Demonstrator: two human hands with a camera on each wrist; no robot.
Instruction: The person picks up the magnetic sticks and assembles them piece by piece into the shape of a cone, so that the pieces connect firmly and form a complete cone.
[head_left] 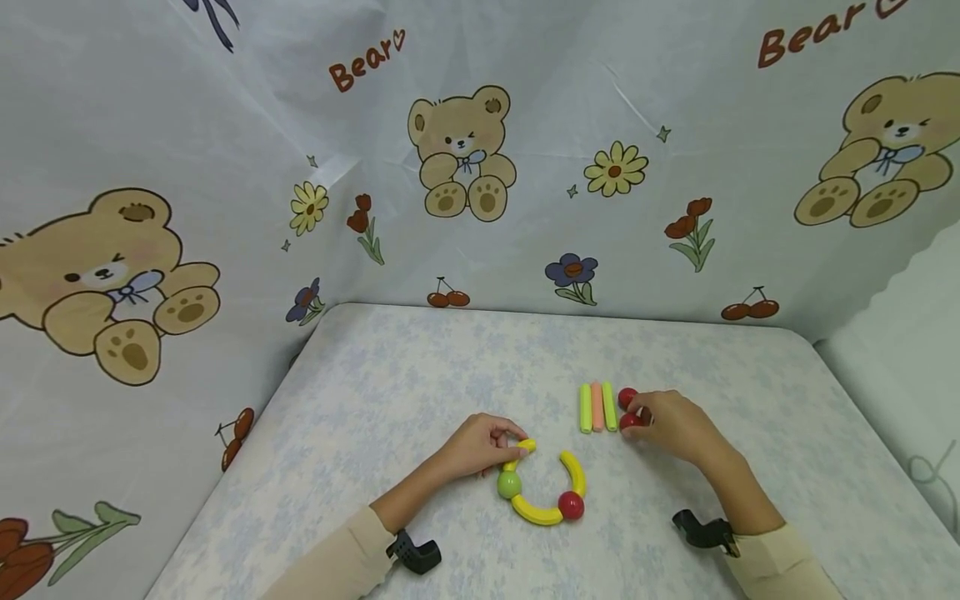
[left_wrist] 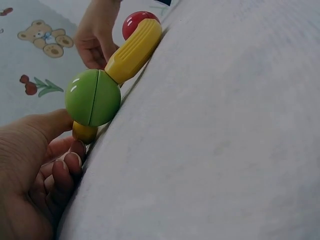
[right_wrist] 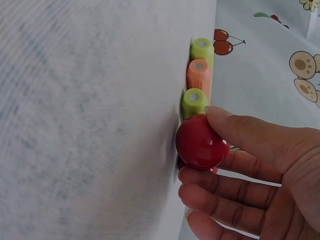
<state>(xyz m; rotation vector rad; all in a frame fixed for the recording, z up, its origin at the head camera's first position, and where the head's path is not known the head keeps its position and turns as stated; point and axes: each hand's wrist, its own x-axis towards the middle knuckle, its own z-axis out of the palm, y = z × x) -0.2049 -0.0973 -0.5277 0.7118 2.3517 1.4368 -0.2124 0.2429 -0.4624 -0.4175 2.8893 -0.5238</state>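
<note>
Yellow ribbed arcs (head_left: 576, 472), a glossy green ball (head_left: 509, 484) and a red ball (head_left: 572, 505) form an open ring (head_left: 537, 511) on the mottled table (head_left: 420, 358); the left hand (head_left: 480, 443) pinches its far-left end. Farther right, the right hand (head_left: 675, 422) grips a loose red sphere (right_wrist: 200, 142), perhaps unlifted, beside straight sticks (head_left: 597, 407). Fetching seems in hand; slick roundness next calls for steady pinching.

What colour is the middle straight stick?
The middle stick is salmon pink, clearest in the head view.
</note>
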